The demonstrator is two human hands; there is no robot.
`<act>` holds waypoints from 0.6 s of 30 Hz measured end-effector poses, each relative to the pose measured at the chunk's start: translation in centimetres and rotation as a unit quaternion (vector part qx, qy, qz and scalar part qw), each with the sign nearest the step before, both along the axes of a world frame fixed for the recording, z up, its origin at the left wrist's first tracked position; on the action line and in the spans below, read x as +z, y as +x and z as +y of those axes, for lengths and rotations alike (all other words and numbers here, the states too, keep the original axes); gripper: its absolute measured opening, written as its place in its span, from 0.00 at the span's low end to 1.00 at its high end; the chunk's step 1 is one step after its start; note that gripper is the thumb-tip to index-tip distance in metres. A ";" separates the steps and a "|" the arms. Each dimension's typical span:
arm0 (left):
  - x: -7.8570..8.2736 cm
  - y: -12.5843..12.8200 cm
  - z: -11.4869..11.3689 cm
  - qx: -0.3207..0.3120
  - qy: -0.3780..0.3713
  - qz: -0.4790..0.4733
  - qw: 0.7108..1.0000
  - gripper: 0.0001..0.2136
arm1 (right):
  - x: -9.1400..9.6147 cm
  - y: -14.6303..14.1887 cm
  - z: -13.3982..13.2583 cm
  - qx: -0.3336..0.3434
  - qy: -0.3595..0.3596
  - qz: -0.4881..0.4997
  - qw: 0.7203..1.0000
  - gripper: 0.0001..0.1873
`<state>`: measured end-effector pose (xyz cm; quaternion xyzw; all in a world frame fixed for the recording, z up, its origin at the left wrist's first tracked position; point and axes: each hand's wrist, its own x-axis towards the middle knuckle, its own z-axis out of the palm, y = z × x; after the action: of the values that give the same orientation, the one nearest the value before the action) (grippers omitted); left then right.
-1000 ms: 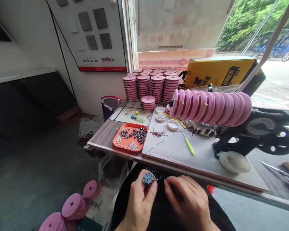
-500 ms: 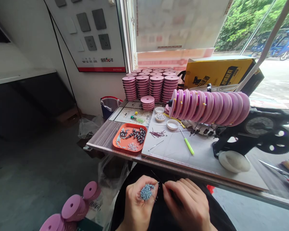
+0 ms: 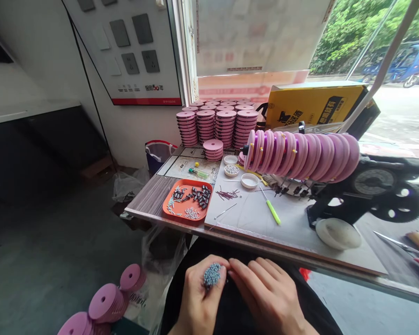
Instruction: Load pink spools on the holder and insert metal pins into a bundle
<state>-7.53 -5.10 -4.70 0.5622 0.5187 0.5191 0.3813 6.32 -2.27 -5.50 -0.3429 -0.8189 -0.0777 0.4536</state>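
Note:
Above my lap, my left hand (image 3: 200,295) is closed around a bunch of small blue-grey beads (image 3: 212,275), packed together between thumb and curled fingers. Whether they sit on stems or thread is hidden in the fist. My right hand (image 3: 267,291) is beside it, its thumb and forefinger pinched against the left fingertips. Anything in that pinch is too small or too covered to make out. Past the hands, an orange tray (image 3: 165,208) on the table holds black cylindrical parts, silvery pins and small metal bits.
On the board (image 3: 237,232) lie a green-handled hook tool (image 3: 274,214), thin dark strips (image 3: 227,194) and small white dishes (image 3: 249,181). A black machine (image 3: 370,186) carries a row of pink spools (image 3: 303,156). Stacked pink spools (image 3: 226,128) stand behind. Scissors (image 3: 401,244) lie at right.
My right hand has moved left, closing the small gap, and its fingertips now meet those of my left hand. The left hand still holds the bead bunch, turned slightly.

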 end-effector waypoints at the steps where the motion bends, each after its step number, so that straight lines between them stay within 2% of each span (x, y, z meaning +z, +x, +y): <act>1: 0.1 0.1 0.0 0.004 -0.012 -0.048 0.999 0.07 | 0.0 0.0 0.0 0.000 -0.007 -0.006 1.000 0.07; 3: 0.5 0.1 0.3 0.009 -0.056 -0.187 0.981 0.10 | 0.1 -0.1 0.0 0.009 -0.017 -0.019 1.000 0.13; 6: 1.4 -0.6 1.3 0.021 -0.141 -0.409 0.901 0.11 | 0.4 -0.1 -0.1 0.037 -0.008 -0.046 0.998 0.16; 8: 1.9 -1.2 2.0 0.063 -0.134 -0.483 0.863 0.12 | 0.6 0.0 -0.1 0.044 -0.007 -0.046 0.998 0.16; 10: 2.0 -1.7 2.4 0.088 -0.119 -0.484 0.863 0.12 | 0.7 0.2 -0.2 0.046 -0.019 -0.035 0.998 0.14; 15: 0.4 -1.1 1.7 -0.013 -0.248 -0.393 0.885 0.17 | 0.3 0.2 -0.3 0.020 -0.022 0.040 0.999 0.08; 18: -0.5 -0.5 1.2 -0.016 -0.259 -0.355 0.898 0.19 | 0.3 0.3 -0.3 0.017 -0.030 0.022 0.999 0.06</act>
<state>-8.03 -3.85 -5.22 0.2300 0.4559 0.5251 0.6808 6.58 -2.57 -5.16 -0.3442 -0.8161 -0.0381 0.4627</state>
